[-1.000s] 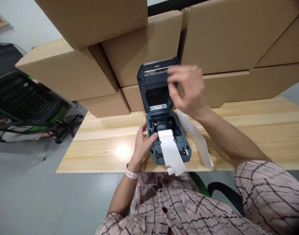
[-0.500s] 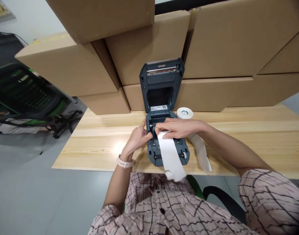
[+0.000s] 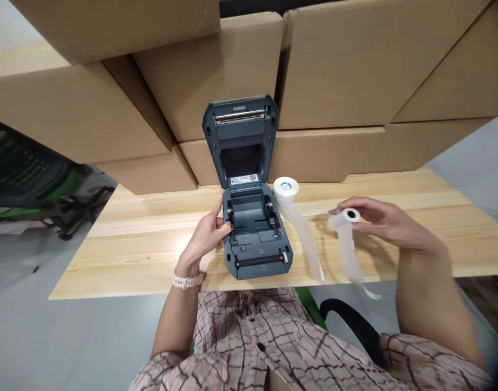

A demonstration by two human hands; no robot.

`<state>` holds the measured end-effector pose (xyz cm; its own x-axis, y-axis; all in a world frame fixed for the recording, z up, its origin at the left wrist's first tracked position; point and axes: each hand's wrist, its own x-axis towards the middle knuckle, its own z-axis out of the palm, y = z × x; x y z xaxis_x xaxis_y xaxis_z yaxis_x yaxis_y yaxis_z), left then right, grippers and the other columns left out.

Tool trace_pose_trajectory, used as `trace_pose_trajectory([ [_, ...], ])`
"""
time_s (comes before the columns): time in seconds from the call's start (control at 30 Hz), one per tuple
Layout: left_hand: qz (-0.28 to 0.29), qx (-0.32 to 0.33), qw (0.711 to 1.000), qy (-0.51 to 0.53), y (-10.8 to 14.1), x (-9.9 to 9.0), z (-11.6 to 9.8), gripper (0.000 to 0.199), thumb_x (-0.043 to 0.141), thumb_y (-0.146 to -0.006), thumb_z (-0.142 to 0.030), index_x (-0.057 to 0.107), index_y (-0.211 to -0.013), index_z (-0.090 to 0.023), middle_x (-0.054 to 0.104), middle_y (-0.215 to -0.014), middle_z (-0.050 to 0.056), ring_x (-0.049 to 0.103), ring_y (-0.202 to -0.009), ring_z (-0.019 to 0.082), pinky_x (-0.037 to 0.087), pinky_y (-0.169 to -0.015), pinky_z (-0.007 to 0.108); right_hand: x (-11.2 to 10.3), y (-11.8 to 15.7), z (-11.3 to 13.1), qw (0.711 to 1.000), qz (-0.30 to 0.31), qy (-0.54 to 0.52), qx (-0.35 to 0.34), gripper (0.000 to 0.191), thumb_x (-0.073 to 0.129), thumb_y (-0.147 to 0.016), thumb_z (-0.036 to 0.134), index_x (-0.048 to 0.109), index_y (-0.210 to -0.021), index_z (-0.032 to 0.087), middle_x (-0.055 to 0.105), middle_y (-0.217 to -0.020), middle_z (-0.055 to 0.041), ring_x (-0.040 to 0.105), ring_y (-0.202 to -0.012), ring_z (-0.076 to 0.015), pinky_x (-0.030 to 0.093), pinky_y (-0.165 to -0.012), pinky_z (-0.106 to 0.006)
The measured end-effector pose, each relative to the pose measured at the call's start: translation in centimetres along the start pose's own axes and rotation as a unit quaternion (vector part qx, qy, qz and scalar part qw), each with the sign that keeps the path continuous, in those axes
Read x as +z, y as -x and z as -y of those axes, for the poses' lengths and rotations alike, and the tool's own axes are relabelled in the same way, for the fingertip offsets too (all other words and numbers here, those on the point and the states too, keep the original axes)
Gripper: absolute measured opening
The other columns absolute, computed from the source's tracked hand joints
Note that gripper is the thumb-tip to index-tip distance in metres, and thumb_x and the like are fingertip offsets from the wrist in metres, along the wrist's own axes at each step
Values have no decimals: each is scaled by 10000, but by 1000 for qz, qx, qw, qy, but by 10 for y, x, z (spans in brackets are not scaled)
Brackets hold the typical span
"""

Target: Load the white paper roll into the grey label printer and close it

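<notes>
A dark grey label printer (image 3: pixel 254 247) stands on the wooden table with its lid (image 3: pixel 243 138) raised. Its roll bay holds no roll. My left hand (image 3: pixel 208 233) grips the printer's left edge, thumb over the rim and fingers along the side. To the right of the printer, my right hand (image 3: pixel 381 220) holds a small white paper roll (image 3: pixel 346 233) with a dark hollow core, its loose strip hanging toward the table's front edge. Between the printer and that hand sits a larger white roll (image 3: pixel 287 187), its strip trailing forward over the wood.
Large cardboard boxes (image 3: pixel 326 70) are stacked along the back of the wooden table (image 3: pixel 130 233). On the far left is a black and green office chair (image 3: pixel 29 168). A black chair armrest (image 3: pixel 350 326) shows beyond the table's front edge.
My right hand has lifted the small roll out of the printer and moved right with it. My left hand stays on the printer's left side. The view has shifted right.
</notes>
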<state>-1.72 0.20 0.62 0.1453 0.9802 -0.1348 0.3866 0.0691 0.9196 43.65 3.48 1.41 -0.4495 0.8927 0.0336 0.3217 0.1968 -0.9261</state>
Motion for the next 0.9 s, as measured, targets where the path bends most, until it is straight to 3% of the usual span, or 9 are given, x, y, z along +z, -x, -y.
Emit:
trace_pose_trajectory([
  [0.1,1,-9,1000,12,0,0,1,990,631,-895,-255,183,-1764,-100,456,-571,-127,403,-460,79,300,-454,199,31,-14,-35,991,-58,-85,88,556,901,-806,589,718,-1259,325,789,-1322,-118,770,-1154,-339,651,-972,-547],
  [0.2,-2,-16,1000,25,2,1,-2,981,631,-907,-258,182,-1768,-124,449,-595,-130,399,-465,68,335,-450,179,45,-20,-48,988,-67,-100,99,656,907,-781,631,705,-1280,256,767,-1368,-162,749,-1224,-346,631,-1049,-557],
  [0.3,1,-18,999,27,3,0,-5,978,632,-919,-262,171,-1768,-109,440,-585,-134,400,-451,64,334,-435,170,25,-18,-40,992,-6,-70,102,771,906,-813,581,621,-1493,356,641,-1590,-117,634,-1444,-380,591,-1154,-583],
  [0.4,20,-19,1000,14,2,-2,-7,983,626,-919,-254,155,-1771,-119,469,-587,-131,433,-442,66,362,-435,169,-9,-31,-23,996,44,0,77,849,896,-831,546,529,-1591,449,493,-1733,-30,441,-1620,-383,439,-1315,-617],
  [0.47,28,-20,999,1,1,-4,-7,992,621,-916,-257,140,-1773,-120,491,-589,-128,461,-439,71,388,-441,171,-20,-58,-13,995,65,36,62,909,891,-828,548,483,-1631,424,454,-1758,-40,390,-1647,-392,347,-1363,-633],
  [0.57,20,-26,999,0,0,-3,-5,995,617,-918,-278,135,-1770,-101,503,-585,-126,472,-435,73,397,-441,169,-5,-114,-7,988,136,51,49,1088,930,-767,502,379,-1694,358,383,-1795,-92,364,-1662,-382,339,-1364,-598],
  [0.63,16,-26,1000,8,0,-2,-3,992,617,-920,-285,138,-1768,-92,490,-573,-129,460,-434,75,388,-439,169,18,-148,-10,981,186,42,26,1136,955,-705,480,397,-1677,298,433,-1764,-134,411,-1635,-370,365,-1349,-564],
  [0.73,16,-12,999,25,0,1,1,998,623,-912,-286,144,-1766,-90,468,-559,-136,446,-436,78,380,-441,168,47,-176,-17,972,236,0,0,1023,961,-651,499,543,-1545,230,638,-1582,-163,606,-1457,-355,479,-1258,-532],
  [0.9,25,-4,999,20,0,0,3,971,595,-924,-310,156,-1760,-82,489,-562,-130,467,-435,89,393,-438,178,40,-168,-4,971,235,-43,-21,757,914,-699,546,677,-1325,191,805,-1262,-132,763,-1097,-287,614,-991,-423],
])
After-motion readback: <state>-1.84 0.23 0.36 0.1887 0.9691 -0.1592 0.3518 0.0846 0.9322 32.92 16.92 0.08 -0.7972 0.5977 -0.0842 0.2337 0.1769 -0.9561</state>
